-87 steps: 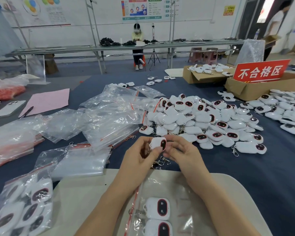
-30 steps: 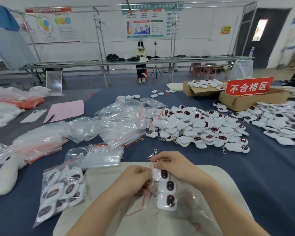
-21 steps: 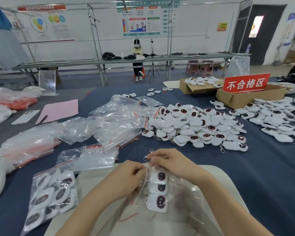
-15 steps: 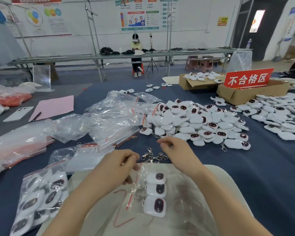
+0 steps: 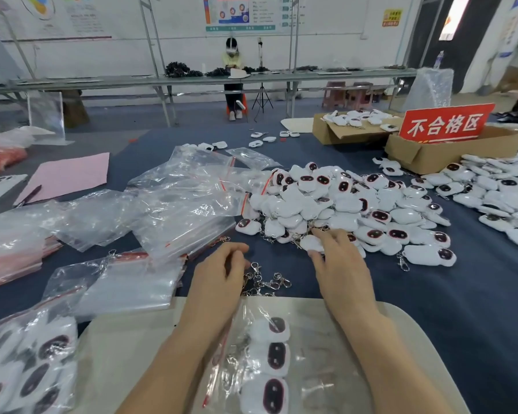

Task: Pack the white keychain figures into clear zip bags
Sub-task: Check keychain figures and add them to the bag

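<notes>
Nearest: zip bag [image 5: 320, 380] flat on pale board [image 5: 117, 354], three white figures inside (seal state unclear). Left hand [image 5: 219, 282]: grip loosely curled, empty, beside loose clasps [image 5: 266, 282]. Right hand [image 5: 338, 264] pinches one figure [image 5: 311, 242] at the pile [image 5: 356, 201] edge. Step, judged: fetching the next figure. Next: lift it free of tangled chains and carry it to the bag.

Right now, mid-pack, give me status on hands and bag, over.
Left hand empty, loosely curled above the clasps. Right hand pinching a white figure at edge of the pile. Zip bag holds three figures. Nothing blocking.
</notes>
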